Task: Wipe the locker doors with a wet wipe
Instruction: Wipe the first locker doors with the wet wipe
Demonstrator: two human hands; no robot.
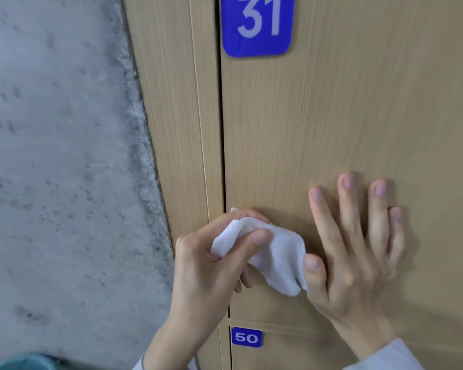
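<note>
A light wood-grain locker door (332, 116) fills the right of the head view, with a blue plate numbered 31 (257, 25) at its top left. My left hand (211, 263) pinches a crumpled white wet wipe (278, 257) between thumb and fingers near the door's lower left edge. Flat on the door just to the right lies my right hand (358, 249), fingers spread and straight, its thumb touching the wipe's lower end.
Below is another locker door with a small blue plate numbered 50 (246, 337). A narrow wood side panel (177, 116) borders the doors on the left. Beyond it is a grey speckled concrete surface (59, 156). Something teal (24, 363) shows at the bottom left corner.
</note>
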